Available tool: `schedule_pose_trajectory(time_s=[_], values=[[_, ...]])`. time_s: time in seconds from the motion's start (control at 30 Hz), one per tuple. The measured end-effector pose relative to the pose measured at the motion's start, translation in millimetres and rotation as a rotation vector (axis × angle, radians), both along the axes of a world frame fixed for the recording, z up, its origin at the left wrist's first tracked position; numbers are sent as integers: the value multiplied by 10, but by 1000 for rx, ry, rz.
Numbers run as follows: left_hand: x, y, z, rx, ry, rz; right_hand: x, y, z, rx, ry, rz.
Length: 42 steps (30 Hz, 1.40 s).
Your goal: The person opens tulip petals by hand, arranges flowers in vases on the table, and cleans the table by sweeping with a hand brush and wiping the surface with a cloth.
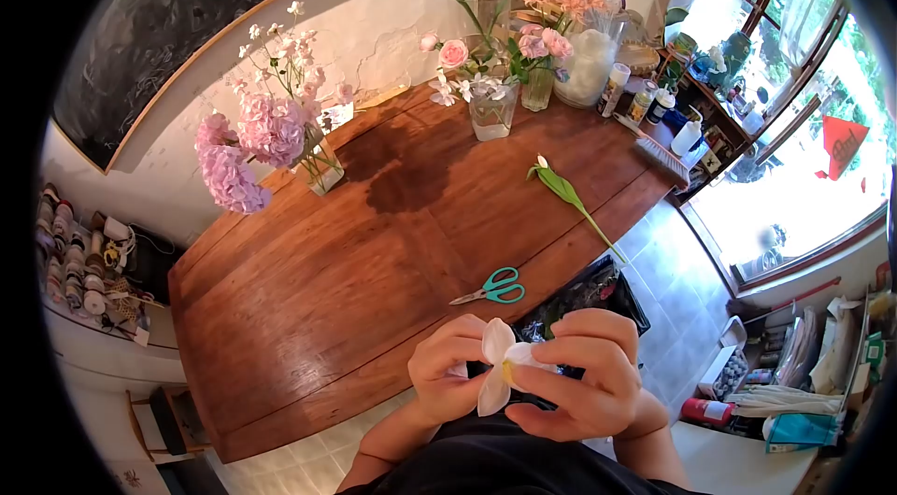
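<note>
Close in front of my body, a white tulip (498,343) is held between both hands, its broad petals spread and a yellow centre showing. My left hand (448,366) pinches it from the left, fingers curled. From the right, my right hand (593,374) has its thumb and fingers closed around a petal. The stem is hidden. Just beyond my hands, teal-handled scissors (503,286) lie on the wooden table (308,308). Farther right on the table lies another white tulip (567,190) with green leaves and a long stem.
A black crate (631,294) stands below the table's near right edge. Vases with pink hydrangeas (271,131) and pink roses (454,53) line the back. A brush (662,163) and several bottles (643,101) sit at the right end.
</note>
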<state>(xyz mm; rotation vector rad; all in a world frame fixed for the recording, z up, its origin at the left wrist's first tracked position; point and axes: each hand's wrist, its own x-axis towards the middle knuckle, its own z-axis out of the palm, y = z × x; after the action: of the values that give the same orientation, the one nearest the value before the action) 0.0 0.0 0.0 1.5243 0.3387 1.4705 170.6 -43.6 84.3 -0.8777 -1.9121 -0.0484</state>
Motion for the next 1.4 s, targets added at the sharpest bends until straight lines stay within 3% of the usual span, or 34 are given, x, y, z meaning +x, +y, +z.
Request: schedule_pose_trajectory(time_s=[0.27, 0.77, 1.4], values=[[53, 1, -16, 27, 10, 40, 18, -5, -2, -101, -15, 63], [31, 20, -33, 20, 14, 36, 16, 57, -48, 151, -11, 146], [21, 16, -37, 7, 48, 56, 21, 29, 32, -85, -94, 66]])
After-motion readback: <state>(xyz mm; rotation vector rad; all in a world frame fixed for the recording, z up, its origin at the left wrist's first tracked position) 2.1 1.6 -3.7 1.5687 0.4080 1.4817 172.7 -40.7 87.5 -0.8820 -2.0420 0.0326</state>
